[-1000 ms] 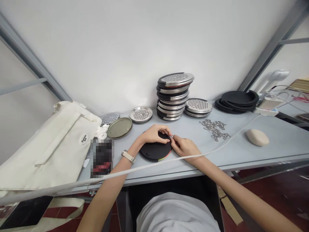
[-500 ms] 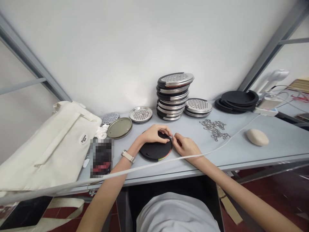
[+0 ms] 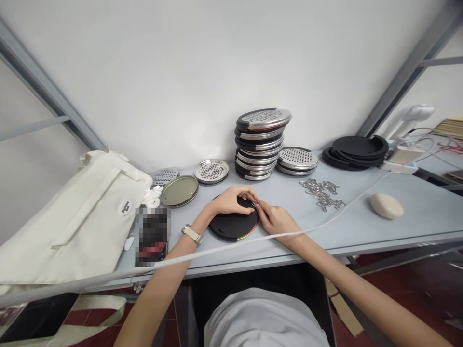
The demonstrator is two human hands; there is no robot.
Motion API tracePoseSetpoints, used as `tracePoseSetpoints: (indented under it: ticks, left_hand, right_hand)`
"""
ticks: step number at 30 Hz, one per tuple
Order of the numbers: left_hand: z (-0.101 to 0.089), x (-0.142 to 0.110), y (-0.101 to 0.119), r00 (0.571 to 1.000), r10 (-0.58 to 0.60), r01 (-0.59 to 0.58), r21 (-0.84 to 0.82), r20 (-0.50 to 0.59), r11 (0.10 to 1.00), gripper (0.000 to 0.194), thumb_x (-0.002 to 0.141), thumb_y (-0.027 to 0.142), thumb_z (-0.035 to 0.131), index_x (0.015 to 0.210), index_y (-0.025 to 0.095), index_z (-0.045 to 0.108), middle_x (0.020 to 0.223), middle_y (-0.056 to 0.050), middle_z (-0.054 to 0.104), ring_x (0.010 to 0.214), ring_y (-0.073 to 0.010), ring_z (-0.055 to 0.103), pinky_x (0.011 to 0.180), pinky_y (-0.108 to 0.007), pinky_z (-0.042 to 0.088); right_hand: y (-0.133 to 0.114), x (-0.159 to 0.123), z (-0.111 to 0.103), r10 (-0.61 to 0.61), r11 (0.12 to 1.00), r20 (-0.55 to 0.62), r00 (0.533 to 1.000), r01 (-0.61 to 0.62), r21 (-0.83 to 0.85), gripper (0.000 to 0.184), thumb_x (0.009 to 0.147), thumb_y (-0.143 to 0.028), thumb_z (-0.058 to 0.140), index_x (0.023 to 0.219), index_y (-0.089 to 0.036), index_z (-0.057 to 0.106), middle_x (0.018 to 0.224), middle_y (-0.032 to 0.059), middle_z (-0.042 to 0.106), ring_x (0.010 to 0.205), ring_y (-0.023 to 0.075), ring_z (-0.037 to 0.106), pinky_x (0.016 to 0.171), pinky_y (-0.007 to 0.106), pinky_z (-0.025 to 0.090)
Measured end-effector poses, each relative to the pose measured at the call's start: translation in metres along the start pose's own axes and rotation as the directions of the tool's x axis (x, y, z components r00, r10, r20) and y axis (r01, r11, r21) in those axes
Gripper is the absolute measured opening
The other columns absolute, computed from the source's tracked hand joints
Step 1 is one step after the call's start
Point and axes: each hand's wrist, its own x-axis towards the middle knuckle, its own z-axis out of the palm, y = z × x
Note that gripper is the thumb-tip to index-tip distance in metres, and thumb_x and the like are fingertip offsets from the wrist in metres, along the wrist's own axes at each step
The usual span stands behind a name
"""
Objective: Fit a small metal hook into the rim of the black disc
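Note:
A black round disc (image 3: 233,225) with a coloured edge lies flat on the grey table (image 3: 361,226) in front of me. My left hand (image 3: 229,201) rests on its far side, fingers curled and pressing it down. My right hand (image 3: 277,219) sits at the disc's right rim, thumb and forefinger pinched on a small metal hook (image 3: 253,204). Both hands' fingertips meet at that hook. A watch is on my left wrist.
A tall stack of black-and-steel perforated discs (image 3: 261,143) stands behind, with a lower stack (image 3: 297,161) beside it. Loose metal hooks (image 3: 321,191) lie to the right, black rings (image 3: 356,149) at far right. A cream bag (image 3: 72,217), loose lids (image 3: 180,191) and a white cable (image 3: 325,219) share the table.
My right hand's fingers shifted slightly at the disc's rim around the small hook. My left hand and the disc stay where they were.

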Motion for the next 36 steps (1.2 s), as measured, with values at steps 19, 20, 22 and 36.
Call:
tracePoseSetpoints:
  ticks: [19, 20, 22, 36]
  left_hand:
    - [-0.0003, 0.0003, 0.0046, 1.0, 0.001, -0.001, -0.013, -0.002, 1.0, 0.033, 0.063, 0.011, 0.062, 0.096, 0.012, 0.06, 0.092, -0.007, 0.064, 0.087, -0.014, 0.058, 0.081, -0.026, 0.042]
    - [-0.0004, 0.0002, 0.0046, 1.0, 0.001, -0.001, -0.01, -0.003, 1.0, 0.032, 0.064, 0.012, 0.062, 0.096, 0.012, 0.061, 0.092, -0.007, 0.064, 0.087, -0.0141, 0.058, 0.081, -0.026, 0.042]
    - [-0.0008, 0.0, 0.0044, 1.0, 0.007, -0.007, -0.007, -0.001, 1.0, 0.032, 0.064, 0.012, 0.062, 0.096, 0.012, 0.061, 0.092, -0.008, 0.064, 0.088, -0.0142, 0.058, 0.08, -0.026, 0.042]
    - [-0.0004, -0.0004, 0.005, 1.0, 0.0, 0.0, 0.014, -0.011, 1.0, 0.034, 0.063, 0.01, 0.062, 0.097, 0.012, 0.062, 0.094, -0.007, 0.065, 0.089, -0.0147, 0.058, 0.084, -0.026, 0.041]
  right_hand:
    - [0.0019, 0.0001, 0.0021, -0.026, 0.995, 0.018, 0.999, 0.028, -0.095, 0.035, 0.09, -0.033, 0.023, 0.098, -0.016, 0.053, 0.074, 0.0077, 0.066, 0.058, 0.0148, 0.059, 0.052, 0.025, 0.026]
    - [0.002, 0.0, 0.0021, -0.028, 0.995, 0.016, 0.999, 0.03, -0.094, 0.035, 0.09, -0.033, 0.022, 0.097, -0.016, 0.053, 0.074, 0.0077, 0.066, 0.058, 0.0149, 0.059, 0.052, 0.025, 0.026]
    - [0.0023, -0.0002, 0.0023, -0.035, 0.995, 0.011, 0.999, 0.036, -0.093, 0.035, 0.09, -0.033, 0.022, 0.096, -0.016, 0.053, 0.074, 0.0075, 0.067, 0.059, 0.0153, 0.06, 0.052, 0.025, 0.026]
    - [0.001, -0.0014, 0.002, -0.001, 1.0, -0.029, 1.0, 0.001, -0.024, 0.034, 0.088, -0.033, 0.025, 0.093, -0.017, 0.055, 0.072, 0.0062, 0.066, 0.06, 0.015, 0.06, 0.053, 0.024, 0.027]
